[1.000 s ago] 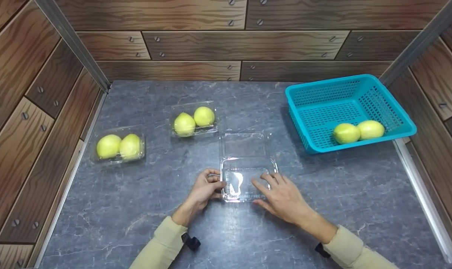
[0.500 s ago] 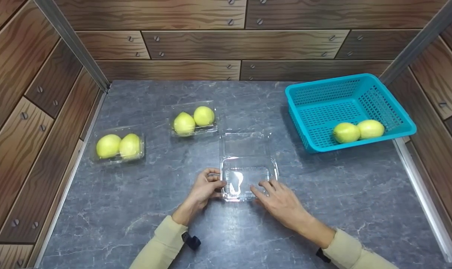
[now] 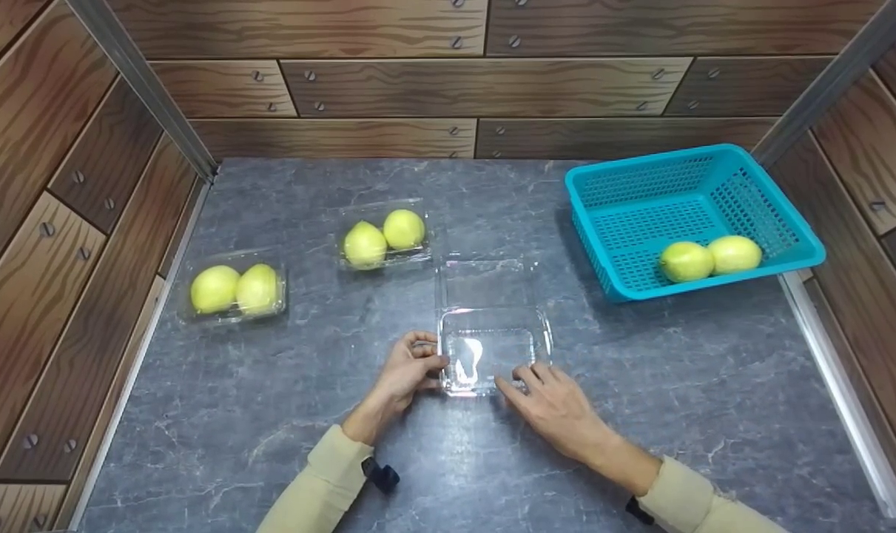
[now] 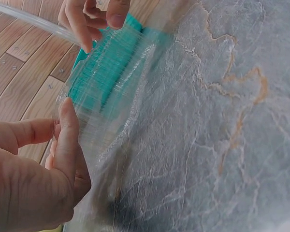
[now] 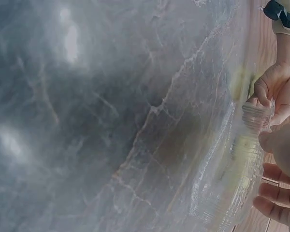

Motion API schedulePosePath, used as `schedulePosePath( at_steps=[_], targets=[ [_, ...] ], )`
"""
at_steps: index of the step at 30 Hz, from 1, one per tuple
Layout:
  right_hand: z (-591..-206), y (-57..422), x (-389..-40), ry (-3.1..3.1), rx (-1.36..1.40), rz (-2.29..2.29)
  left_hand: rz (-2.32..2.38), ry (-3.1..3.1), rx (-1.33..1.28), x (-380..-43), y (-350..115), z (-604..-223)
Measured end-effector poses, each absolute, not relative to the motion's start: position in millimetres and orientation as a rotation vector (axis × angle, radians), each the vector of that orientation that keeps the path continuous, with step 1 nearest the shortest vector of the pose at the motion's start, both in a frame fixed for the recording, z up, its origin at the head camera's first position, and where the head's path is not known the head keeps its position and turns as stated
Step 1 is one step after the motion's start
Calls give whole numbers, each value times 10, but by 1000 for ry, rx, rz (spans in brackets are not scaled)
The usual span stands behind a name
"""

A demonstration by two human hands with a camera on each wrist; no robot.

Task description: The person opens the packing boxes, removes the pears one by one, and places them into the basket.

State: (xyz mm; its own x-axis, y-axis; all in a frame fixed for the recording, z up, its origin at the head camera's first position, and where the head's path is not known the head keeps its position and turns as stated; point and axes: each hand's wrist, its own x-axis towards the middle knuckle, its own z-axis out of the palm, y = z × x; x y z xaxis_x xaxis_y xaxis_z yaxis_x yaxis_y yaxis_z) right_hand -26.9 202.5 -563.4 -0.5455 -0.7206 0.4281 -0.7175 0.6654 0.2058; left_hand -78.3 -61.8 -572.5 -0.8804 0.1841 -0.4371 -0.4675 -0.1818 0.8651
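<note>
An open clear plastic clamshell box (image 3: 492, 348) lies on the table in front of me, its lid (image 3: 484, 283) folded back on the far side. At its left side, my left hand (image 3: 405, 372) pinches the rim between thumb and finger, as the left wrist view shows. My right hand (image 3: 558, 407) is at the near right corner, with loosely bent fingers right at the rim. In the right wrist view, the thumb (image 5: 268, 140) and the other fingers are spread apart along the ridged wall. Nothing shows inside the box.
Two clear boxes, one at far left (image 3: 285, 307) and one at back middle (image 3: 381, 207), hold two yellow lemon-like fruits each. A turquoise basket (image 3: 618, 222) with two more yellow fruits (image 3: 735, 255) stands at back right. Wood-patterned walls (image 3: 484, 87) enclose the table.
My right hand has slid slightly toward me along the box's right side, its fingers now nearer the front corner. The left hand and the box have stayed almost in place.
</note>
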Motion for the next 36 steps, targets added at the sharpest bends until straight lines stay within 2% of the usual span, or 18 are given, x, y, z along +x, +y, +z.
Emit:
schedulePosePath(
  at_steps=[36],
  targets=[
    [-5760,2052,-444,-2275,1024,14,2109,1695,-327,-1035,-460,-5710]
  ],
)
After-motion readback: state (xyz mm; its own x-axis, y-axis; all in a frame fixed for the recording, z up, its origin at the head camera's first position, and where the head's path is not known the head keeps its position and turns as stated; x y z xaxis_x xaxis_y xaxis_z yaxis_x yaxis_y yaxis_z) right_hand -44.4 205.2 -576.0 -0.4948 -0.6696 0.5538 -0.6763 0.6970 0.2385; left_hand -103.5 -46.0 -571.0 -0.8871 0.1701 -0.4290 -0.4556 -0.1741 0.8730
